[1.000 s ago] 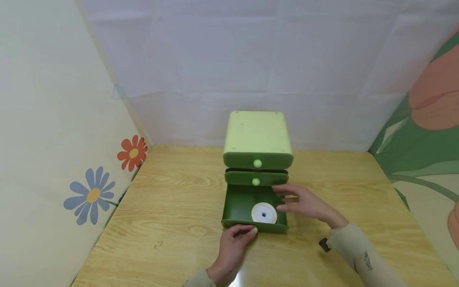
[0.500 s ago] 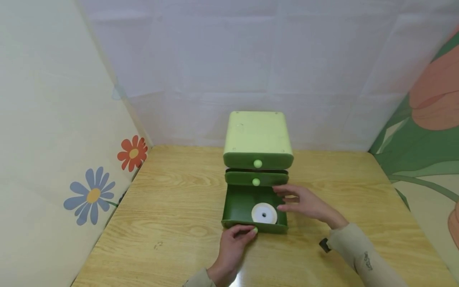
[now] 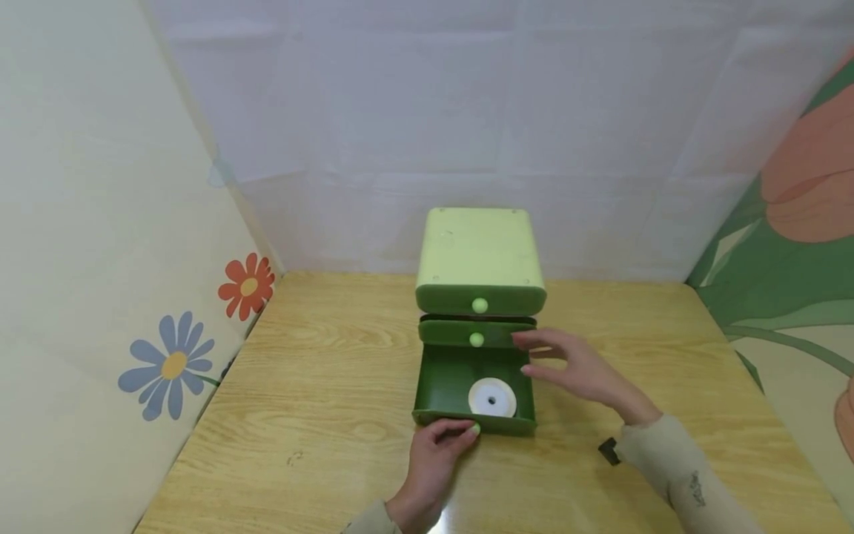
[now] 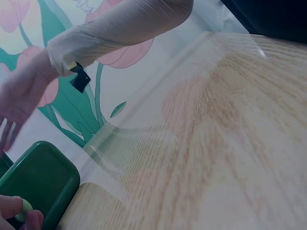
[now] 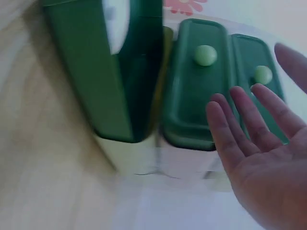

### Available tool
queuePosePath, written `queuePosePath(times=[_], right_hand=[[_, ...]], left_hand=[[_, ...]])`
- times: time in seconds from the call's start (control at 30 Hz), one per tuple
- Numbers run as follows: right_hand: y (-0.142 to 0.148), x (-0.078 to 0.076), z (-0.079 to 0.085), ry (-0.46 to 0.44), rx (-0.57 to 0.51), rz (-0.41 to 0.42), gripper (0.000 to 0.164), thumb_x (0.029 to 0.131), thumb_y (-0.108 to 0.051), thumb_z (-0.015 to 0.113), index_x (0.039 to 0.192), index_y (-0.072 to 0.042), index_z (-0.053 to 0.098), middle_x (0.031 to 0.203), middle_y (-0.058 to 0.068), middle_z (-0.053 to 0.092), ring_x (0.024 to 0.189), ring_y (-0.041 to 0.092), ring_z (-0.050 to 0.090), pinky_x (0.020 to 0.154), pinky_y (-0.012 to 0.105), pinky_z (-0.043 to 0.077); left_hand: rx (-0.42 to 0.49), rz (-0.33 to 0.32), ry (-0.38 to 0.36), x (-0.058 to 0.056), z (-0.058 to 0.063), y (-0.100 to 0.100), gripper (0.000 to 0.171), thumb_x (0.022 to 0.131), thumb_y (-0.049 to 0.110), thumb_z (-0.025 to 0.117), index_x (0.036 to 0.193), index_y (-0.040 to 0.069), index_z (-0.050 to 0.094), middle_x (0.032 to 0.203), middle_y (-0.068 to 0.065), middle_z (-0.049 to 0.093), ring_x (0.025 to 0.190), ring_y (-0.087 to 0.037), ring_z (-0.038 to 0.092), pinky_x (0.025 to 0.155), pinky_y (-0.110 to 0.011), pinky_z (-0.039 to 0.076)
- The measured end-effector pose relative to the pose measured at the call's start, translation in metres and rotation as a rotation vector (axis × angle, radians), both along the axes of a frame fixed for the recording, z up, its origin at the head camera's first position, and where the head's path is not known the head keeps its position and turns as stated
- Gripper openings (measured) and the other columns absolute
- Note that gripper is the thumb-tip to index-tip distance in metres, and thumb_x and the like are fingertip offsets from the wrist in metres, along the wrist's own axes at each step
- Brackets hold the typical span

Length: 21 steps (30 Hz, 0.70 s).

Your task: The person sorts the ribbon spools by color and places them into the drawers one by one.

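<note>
A small green drawer cabinet (image 3: 479, 248) stands on the table with its bottom drawer (image 3: 440, 378) pulled far out. My left hand (image 3: 427, 467) pinches that drawer's light green knob (image 4: 25, 210) between thumb and fingers. Inside the drawer, near its front, lies a white round disc (image 3: 480, 400) with a dark hole at its centre. My right hand (image 3: 583, 371) hovers at the right side of the cabinet, fingers spread and holding nothing. Its fingertips overlap the front of the middle drawer (image 5: 196, 91) in the right wrist view.
Above, the top drawer (image 3: 447, 300) is closed, and the middle one sticks out slightly. The wooden table (image 3: 320, 386) runs back to a white cloth backdrop (image 3: 400, 111). Flower-printed panels (image 3: 80, 222) border it on both sides. A small black piece (image 3: 608, 451) hangs at the right sleeve.
My right hand has risen slightly away from the white disc, and its thumb and fingers have spread further apart. My left hand, the drawer and the disc have stayed put.
</note>
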State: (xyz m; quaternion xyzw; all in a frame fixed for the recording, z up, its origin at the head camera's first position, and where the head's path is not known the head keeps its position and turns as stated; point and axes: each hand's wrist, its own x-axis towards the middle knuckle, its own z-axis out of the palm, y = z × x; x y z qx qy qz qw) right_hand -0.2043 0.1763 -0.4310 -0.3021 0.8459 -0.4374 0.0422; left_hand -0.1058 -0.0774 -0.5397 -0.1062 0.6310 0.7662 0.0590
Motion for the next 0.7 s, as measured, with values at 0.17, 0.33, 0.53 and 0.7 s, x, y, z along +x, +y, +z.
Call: queuePosePath(times=[0.17, 0.33, 0.53, 0.7], right_hand=[[-0.001, -0.001, 0.024, 0.113, -0.065, -0.098, 0.037, 0.099, -0.011, 0.071, 0.135, -0.004, 0.065, 0.134, 0.012, 0.069, 0.116, 0.035, 0.068, 0.099, 0.044, 0.060], [-0.002, -0.011, 0.046, 0.268, -0.174, -0.234, 0.041, 0.097, -0.004, 0.070, 0.138, -0.008, 0.064, 0.127, 0.013, 0.071, 0.111, 0.015, 0.067, 0.098, 0.019, 0.055], [-0.005, -0.036, 0.063, 0.414, -0.133, -0.320, 0.057, 0.097, -0.012, 0.073, 0.150, -0.017, 0.053, 0.149, 0.008, 0.059, 0.133, 0.024, 0.054, 0.116, 0.045, 0.044], [-0.011, -0.058, 0.062, 0.330, -0.004, -0.285, 0.062, 0.101, -0.033, 0.067, 0.158, -0.024, 0.043, 0.166, 0.005, 0.038, 0.152, 0.035, 0.033, 0.123, 0.068, 0.025]], left_hand=[[0.001, 0.000, 0.004, 0.000, -0.001, 0.000, 0.026, 0.086, 0.006, 0.083, 0.108, -0.004, 0.075, 0.105, -0.012, 0.077, 0.090, -0.014, 0.074, 0.082, -0.022, 0.060], [0.003, -0.002, 0.002, 0.000, -0.001, 0.000, 0.026, 0.086, 0.005, 0.083, 0.109, -0.004, 0.075, 0.106, -0.012, 0.077, 0.090, -0.014, 0.073, 0.082, -0.022, 0.061], [0.014, 0.002, 0.004, 0.000, -0.001, 0.000, 0.026, 0.086, 0.005, 0.083, 0.109, -0.005, 0.074, 0.104, -0.012, 0.077, 0.088, -0.013, 0.073, 0.082, -0.022, 0.060], [0.006, 0.000, 0.006, 0.000, -0.001, 0.000, 0.027, 0.085, 0.005, 0.083, 0.109, -0.005, 0.074, 0.104, -0.011, 0.077, 0.088, -0.013, 0.073, 0.082, -0.022, 0.060]])
